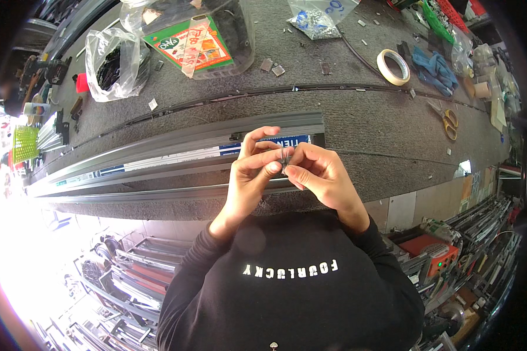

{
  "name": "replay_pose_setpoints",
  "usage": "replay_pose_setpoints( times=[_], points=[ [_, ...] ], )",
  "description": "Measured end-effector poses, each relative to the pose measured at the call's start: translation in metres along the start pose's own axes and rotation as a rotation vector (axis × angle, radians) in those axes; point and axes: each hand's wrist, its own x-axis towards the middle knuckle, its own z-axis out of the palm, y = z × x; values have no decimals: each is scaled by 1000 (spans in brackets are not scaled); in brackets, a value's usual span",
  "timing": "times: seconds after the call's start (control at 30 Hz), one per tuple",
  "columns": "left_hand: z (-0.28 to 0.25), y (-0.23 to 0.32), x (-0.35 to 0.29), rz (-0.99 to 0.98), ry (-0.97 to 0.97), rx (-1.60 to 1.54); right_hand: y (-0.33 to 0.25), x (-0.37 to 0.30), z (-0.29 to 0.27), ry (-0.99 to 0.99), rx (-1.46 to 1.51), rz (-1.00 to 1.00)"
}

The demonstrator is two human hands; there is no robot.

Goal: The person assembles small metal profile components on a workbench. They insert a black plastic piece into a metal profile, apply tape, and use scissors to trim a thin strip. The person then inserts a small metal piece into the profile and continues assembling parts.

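Observation:
Both my hands meet over the near edge of the carpeted bench, fingertips close together. Between them is a small dark piece [284, 161], too small and too covered by fingers to name. My left hand [256, 161] pinches it between thumb and index finger, its other fingers curled loosely above. From the other side, my right hand [317, 174] pinches the same piece with thumb and forefinger. Just beyond and under the hands lie long dark grey metal profiles [205, 133], one with a blue and white printed strip [216, 152] along it.
Farther back stand a clear plastic tub [240, 44] with a green-edged label and a bag of black parts [114, 73]. At right lie a tape roll [393, 67], a blue cloth [434, 69] and yellow-handled scissors [449, 124]. A thin dark strip [216, 96] crosses the bench.

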Motion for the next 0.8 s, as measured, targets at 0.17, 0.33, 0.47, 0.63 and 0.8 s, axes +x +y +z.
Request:
replay_pose_setpoints(
  times=[0.17,0.33,0.47,0.63,0.8],
  points=[
    [-8,0,14,62,-111,53,0,2,-8,-98,154,108],
    [-13,7,14,137,-93,298,2,4,-11,-150,236,121],
    [-12,10,14,203,-19,470,2,0,-12,-60,135,87],
    [-12,10,14,236,160,159,3,-4,-14,16,41,24],
    [-15,10,10,426,390,659,4,-10,-10,65,2,48]
  ],
)
